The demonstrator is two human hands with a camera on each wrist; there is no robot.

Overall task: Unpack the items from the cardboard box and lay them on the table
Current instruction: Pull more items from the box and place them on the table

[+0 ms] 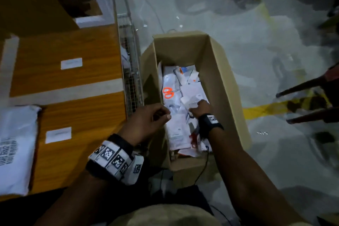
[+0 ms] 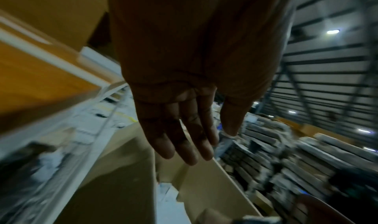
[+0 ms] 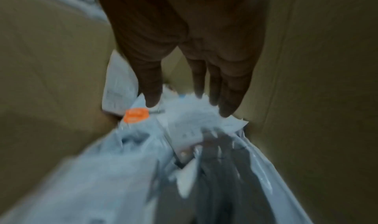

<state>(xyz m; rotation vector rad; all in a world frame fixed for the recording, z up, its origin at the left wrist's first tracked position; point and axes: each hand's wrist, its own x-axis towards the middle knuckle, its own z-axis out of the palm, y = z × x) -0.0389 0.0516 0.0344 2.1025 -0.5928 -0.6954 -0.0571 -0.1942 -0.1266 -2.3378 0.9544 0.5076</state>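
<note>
box [image 1: 218, 71] contents blurred white packets [image 1: 176, 128], right hand's [image 1: 200, 109] grip unclear

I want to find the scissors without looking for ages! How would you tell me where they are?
Look into the open cardboard box on the floor, just right of the wooden table. Among the white packets inside, look near the box's left wall, a little beyond the left hand. The scissors have bright orange loop handles, the only vivid orange rings there.
</note>
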